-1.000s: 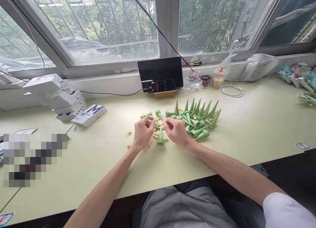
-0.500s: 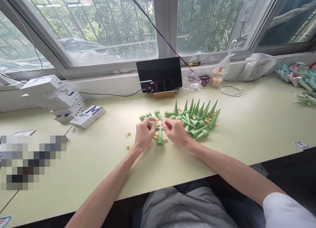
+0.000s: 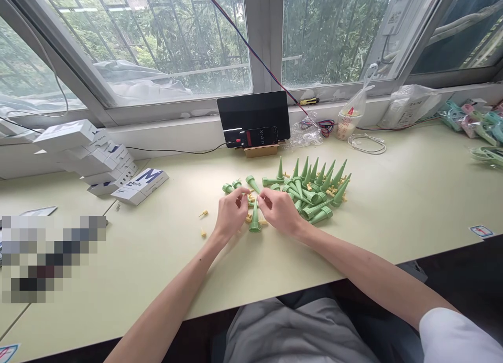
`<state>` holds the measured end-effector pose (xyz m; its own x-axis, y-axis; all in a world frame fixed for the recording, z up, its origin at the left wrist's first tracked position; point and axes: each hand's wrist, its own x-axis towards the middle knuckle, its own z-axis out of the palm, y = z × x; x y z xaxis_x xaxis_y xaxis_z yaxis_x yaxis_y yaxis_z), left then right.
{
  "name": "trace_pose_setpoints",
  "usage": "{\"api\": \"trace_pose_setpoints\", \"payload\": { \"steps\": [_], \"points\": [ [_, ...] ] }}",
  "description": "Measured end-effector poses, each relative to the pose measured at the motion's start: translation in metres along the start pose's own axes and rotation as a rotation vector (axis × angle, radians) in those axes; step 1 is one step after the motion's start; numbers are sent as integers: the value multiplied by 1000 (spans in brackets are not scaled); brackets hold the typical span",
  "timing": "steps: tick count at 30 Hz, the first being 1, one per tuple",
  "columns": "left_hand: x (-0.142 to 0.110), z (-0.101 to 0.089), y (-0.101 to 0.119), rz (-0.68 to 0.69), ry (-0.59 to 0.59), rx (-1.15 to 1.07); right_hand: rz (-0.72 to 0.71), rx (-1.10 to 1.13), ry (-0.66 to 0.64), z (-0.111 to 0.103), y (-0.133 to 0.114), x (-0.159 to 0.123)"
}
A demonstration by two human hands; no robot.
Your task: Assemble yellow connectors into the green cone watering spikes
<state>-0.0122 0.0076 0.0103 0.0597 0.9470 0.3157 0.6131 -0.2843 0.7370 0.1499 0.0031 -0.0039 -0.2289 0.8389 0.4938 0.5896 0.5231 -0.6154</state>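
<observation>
Beside green cones (image 3: 255, 222), well inside table edge (image 3: 283, 292), left hand (image 3: 231, 211) and right hand (image 3: 280, 208) pinch narrowly; contents unclear.

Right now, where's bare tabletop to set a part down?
Table: right of the green cones, out toward the edge sticker; left, between the front white box and the loose yellow pieces; near edge, between the forearms. Crowded: around the left hand and right hand, and at the back by the tablet and cup.

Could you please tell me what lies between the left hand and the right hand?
The head view shows at least one green cone and small yellow pieces between the left hand and right hand; anything pinched is unclear.
</observation>
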Motion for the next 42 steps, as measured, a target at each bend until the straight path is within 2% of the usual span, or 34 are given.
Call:
{"api": "trace_pose_setpoints", "payload": {
  "steps": [6, 13, 17, 26, 32, 42],
  "points": [
    [-1, 3, -1, 42, -47, 5, 37, -133, -41, -2, 1, 1],
    [-2, 5, -6, 151, -243, 148, 65, -349, -150, -4, 3, 1],
    [-3, 5, -6, 174, -253, 152, 94, -416, -225, -4, 1, 1],
    [-3, 4, -4, 202, -273, 165, 88, -436, -287, -5, 2, 2],
    [-4, 3, -2, 230, -328, 176, 50, -451, -307, -3, 8, 2],
    [-5, 3, -3, 222, -326, 159, 27, -462, -302, 2, 13, 1]
  ]
}}
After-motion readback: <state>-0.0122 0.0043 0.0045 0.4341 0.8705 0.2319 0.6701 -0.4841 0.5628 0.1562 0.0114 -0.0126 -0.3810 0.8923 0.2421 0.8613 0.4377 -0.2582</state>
